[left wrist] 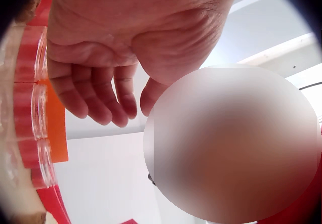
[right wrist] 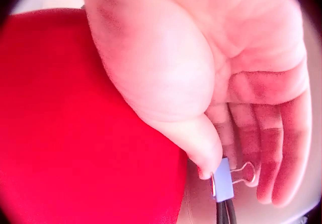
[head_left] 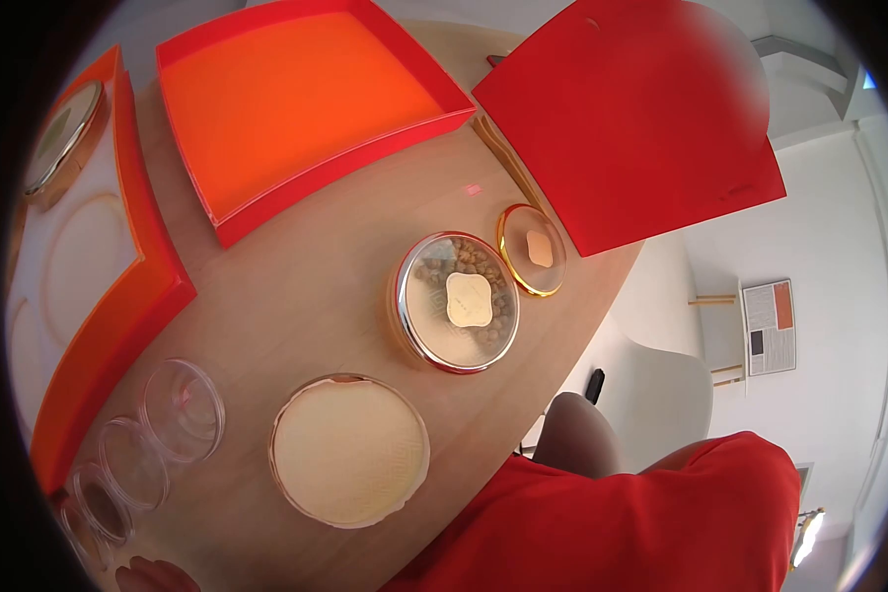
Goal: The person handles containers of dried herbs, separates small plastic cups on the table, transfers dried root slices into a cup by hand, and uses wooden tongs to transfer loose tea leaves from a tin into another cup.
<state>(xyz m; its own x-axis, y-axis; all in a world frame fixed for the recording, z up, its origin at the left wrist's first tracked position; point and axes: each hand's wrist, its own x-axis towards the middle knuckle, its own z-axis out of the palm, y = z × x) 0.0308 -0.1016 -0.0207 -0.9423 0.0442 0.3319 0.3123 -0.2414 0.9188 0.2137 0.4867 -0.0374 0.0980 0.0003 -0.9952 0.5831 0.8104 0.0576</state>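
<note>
At the lower left of the head view, my left hand (head_left: 156, 575) is partly cut off by the frame edge, beside several clear round lids or dishes (head_left: 183, 409). Its fingers hang loosely curled around nothing in the left wrist view, where the hand (left wrist: 121, 43) is near clear round pieces (left wrist: 39, 111). My right hand (right wrist: 201, 68) appears only in the right wrist view, fingers loosely extended beside red cloth (right wrist: 85, 128). A bluish binder clip (right wrist: 224, 180) on dark cables lies by its thumb and fingers; whether they touch it I cannot tell.
On the wooden table (head_left: 257, 316) are a round container with brown pieces inside (head_left: 429, 331), a gold-rimmed round lid (head_left: 523, 266), and a round cream piece (head_left: 350, 449). An orange-lined red tray (head_left: 296, 109), an orange-red box (head_left: 158, 257) and a red panel (head_left: 622, 128) surround them.
</note>
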